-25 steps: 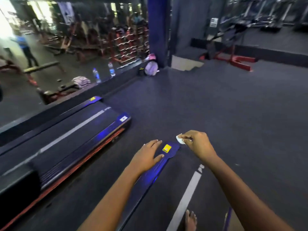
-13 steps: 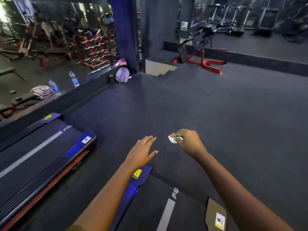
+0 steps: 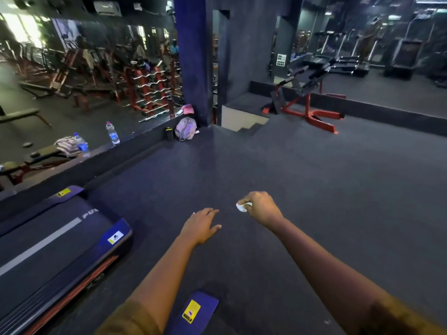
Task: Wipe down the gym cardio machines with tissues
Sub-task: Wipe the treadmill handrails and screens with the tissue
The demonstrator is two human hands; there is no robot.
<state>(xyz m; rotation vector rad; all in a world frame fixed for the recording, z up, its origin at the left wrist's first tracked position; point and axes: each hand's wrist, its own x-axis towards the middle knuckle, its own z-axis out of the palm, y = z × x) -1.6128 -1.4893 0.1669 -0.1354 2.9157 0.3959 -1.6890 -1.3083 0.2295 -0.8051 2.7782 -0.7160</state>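
View from a person's head, looking down across a dark rubber gym floor [image 3: 314, 189], with both bare arms stretched forward.

The left hand [image 3: 202, 226] is flat, palm down. Its fingers are straight and close together, the thumb is out to the side, and it holds nothing. It is over bare floor. The right hand [image 3: 260, 207] is just beside it and a little further forward. It is curled into a loose fist that pinches a small crumpled white tissue [image 3: 242, 207], which pokes out at the thumb side. From this angle it is hard to tell whether either hand touches the floor.

At lower left lies a treadmill [image 3: 48, 243], well apart from both hands. It has a dark belt with a grey stripe, blue side rails, and a yellow sticker at its far corner. At the bottom edge, between the forearms, shows the blue rail end [image 3: 200, 308] of a second machine, also with a yellow sticker.

Beyond the treadmill a low ledge [image 3: 135, 148] runs under a large pane in which red weight racks show. A near bottle [image 3: 82, 147] and a far bottle [image 3: 112, 133] stand on the ledge, and a folded cloth [image 3: 65, 143] lies beside the near one. In the corner by a blue pillar [image 3: 191, 56], a pale bag [image 3: 185, 128] sits on the floor. Right of the pillar stands a red-framed bench [image 3: 307, 102].
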